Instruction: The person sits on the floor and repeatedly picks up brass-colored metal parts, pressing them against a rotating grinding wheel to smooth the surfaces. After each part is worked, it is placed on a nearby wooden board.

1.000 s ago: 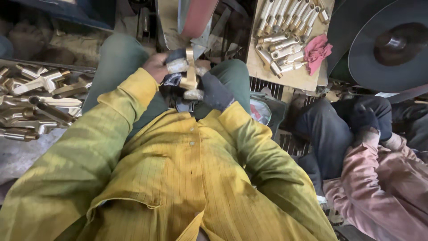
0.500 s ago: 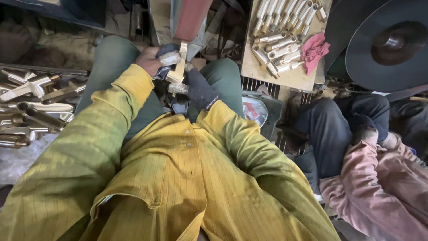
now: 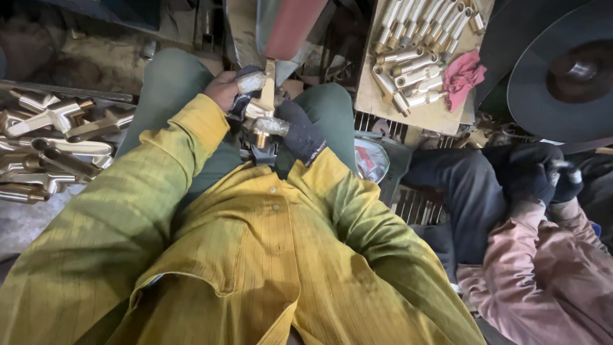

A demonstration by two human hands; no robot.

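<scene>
I look down over my yellow striped shirt at my knees in green trousers. Both hands hold one brass tap fitting (image 3: 267, 114) between my knees, its upper end against a reddish abrasive belt (image 3: 292, 29). My left hand (image 3: 228, 91), fingertips wrapped in tape, grips the fitting's upper left side. My right hand (image 3: 299, 131), in a dark glove, grips its lower right end.
A heap of brass fittings (image 3: 51, 144) lies on the floor at left. A board (image 3: 434, 118) at top right carries several brass parts (image 3: 415, 48) and a pink rag (image 3: 462, 75). A dark wheel (image 3: 562, 76) stands far right. A co-worker in a pink shirt (image 3: 543, 275) sits at right.
The view has shifted slightly. Both hands with the fitting have moved up toward the belt, and the fitting's end now meets it.
</scene>
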